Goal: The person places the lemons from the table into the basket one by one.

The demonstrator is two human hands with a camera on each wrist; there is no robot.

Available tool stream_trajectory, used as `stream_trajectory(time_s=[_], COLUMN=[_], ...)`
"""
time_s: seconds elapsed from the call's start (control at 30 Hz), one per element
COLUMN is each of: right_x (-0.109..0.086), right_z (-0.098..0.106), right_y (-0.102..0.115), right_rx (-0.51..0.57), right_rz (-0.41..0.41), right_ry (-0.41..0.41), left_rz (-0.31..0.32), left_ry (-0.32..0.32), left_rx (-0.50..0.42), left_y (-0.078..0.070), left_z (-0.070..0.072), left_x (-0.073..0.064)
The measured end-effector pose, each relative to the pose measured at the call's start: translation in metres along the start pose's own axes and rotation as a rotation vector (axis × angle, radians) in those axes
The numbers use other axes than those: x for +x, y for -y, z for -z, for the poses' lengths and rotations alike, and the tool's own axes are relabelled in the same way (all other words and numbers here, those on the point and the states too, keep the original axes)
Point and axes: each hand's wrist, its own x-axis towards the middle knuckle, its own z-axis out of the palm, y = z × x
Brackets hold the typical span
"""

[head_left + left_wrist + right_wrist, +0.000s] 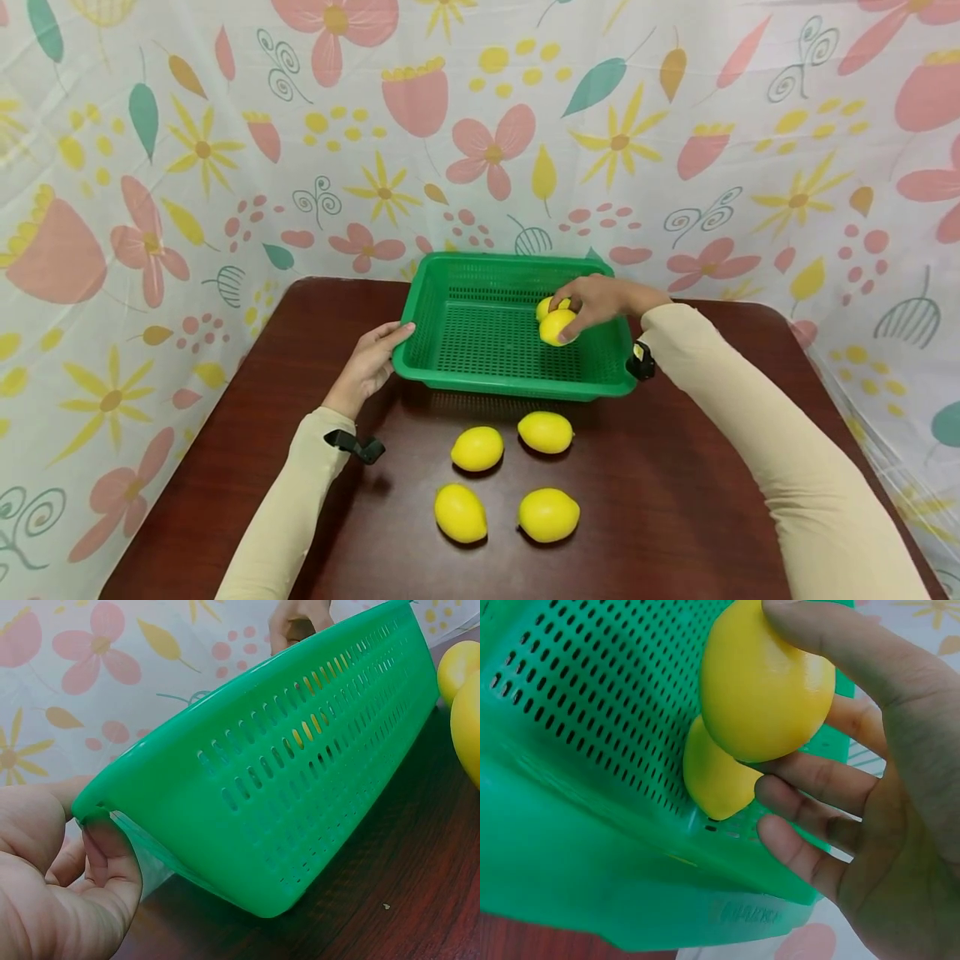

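Observation:
A green plastic basket (pixel 517 387) with slotted sides stands on the table. At its left end my left hand (pixel 372 362) grips the rim, thumb on top and fingers curled underneath, as the left wrist view (pixel 67 877) shows from close by. My right hand (pixel 600 298) reaches over the basket's right part and holds a lemon (pixel 557 327) between thumb and fingers. Beneath that lemon, a second lemon (pixel 716 776) lies inside the basket near the wall, partly hidden by the held one.
In front of the basket, several lemons lie on the dark wooden table (pixel 660 492): two nearer the basket, a left one (pixel 477 449) and a right one (pixel 546 432), with others (pixel 549 515) closer to me. A flower-patterned cloth (pixel 300 142) hangs behind the table.

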Motion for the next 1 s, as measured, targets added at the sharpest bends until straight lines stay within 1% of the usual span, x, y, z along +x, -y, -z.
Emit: stream_trajectory(time_s=[0.23,0.4,0.57,0.7,0.83,1.0], right_x=[0.007,0.011,0.015,0.017,0.019,0.023], right_z=[-0.006,-0.013,-0.015,-0.017,-0.020,-0.024], right_y=[0.001,0.001,0.003,0.004,0.003,0.001], right_rx=[0.001,-0.032,-0.092,-0.126,-0.147,-0.157], right_rz=[-0.058,-0.080,-0.118,-0.140,-0.160,-0.182], right_ry=[0.048,0.043,0.040,0.053,0.067,0.066], left_rz=[-0.003,0.003,-0.001,-0.004,-0.004,-0.009], left_ry=[-0.007,-0.005,-0.008,-0.013,-0.010,-0.007], left_rx=[-0.012,-0.013,-0.014,-0.013,-0.003,-0.004], left_y=[-0.001,0.000,0.000,0.000,0.000,0.003], left_z=[0.000,0.001,0.001,0.001,0.001,0.002], left_x=[0.001,0.000,0.001,0.001,0.001,0.004])
